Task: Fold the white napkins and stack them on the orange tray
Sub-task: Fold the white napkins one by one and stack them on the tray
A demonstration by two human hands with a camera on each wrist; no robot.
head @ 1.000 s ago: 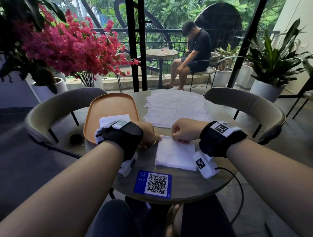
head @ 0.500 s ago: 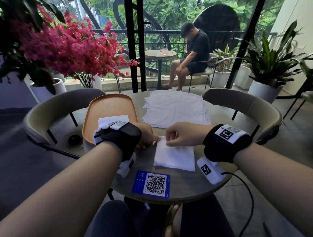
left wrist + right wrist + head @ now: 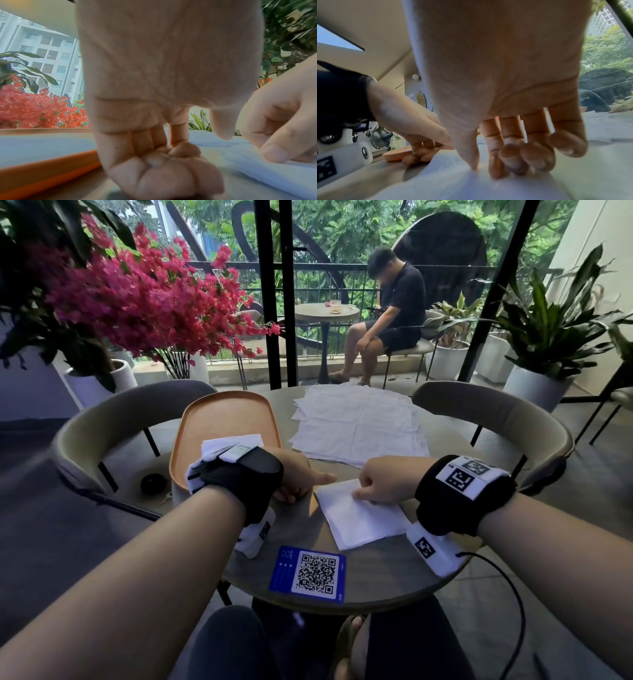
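Folded napkin [image 3: 359, 513] at frame centre on round table [image 3: 376, 577], right of orange tray [image 3: 222, 419]. Right hand [image 3: 387, 479] curled, pinching its upper edge. Left hand [image 3: 301, 477] curled beside it, holding nothing (forefinger pointing). Risk: one-handed lift lets loose layers unfold.

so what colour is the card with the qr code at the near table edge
Blue card with a white panel; clearest in the head view.

The folded napkin [image 3: 359, 517] turned askew under the right hand [image 3: 387, 479], its near corner swinging toward the frame's lower middle.
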